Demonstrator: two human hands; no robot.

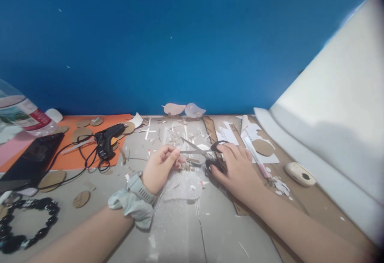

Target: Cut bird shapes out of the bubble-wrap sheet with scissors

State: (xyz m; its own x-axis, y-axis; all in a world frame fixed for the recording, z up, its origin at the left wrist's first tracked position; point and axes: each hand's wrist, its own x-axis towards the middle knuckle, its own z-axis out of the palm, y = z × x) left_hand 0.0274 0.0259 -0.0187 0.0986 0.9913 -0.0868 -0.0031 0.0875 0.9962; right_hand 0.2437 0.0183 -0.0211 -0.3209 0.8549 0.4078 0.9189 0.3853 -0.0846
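My right hand [235, 165] has its thumb and fingers in the dark handles of a pair of scissors [198, 150], whose blades are spread and point left. Just beyond the blade tips, my left hand [163, 165] is closed in a pinch; what lies between its fingertips is too small to make out. Below both hands, a pale bird-shaped cutout [183, 188] with an eye and a small red-tipped beak lies on clear plastic film [171, 223]. Against the blue wall stand a pink bird cutout [174, 109] and a bluish bird cutout [195, 110], beaks together.
On the left, a black glue gun [106, 141] and cardboard discs [82, 135] lie on orange paper [93, 163], near a phone [33, 159], a bottle [24, 113] and a beaded bracelet [45, 231]. To the right are a marker [256, 157], paper scraps [282, 186] and a cream oval object [300, 174].
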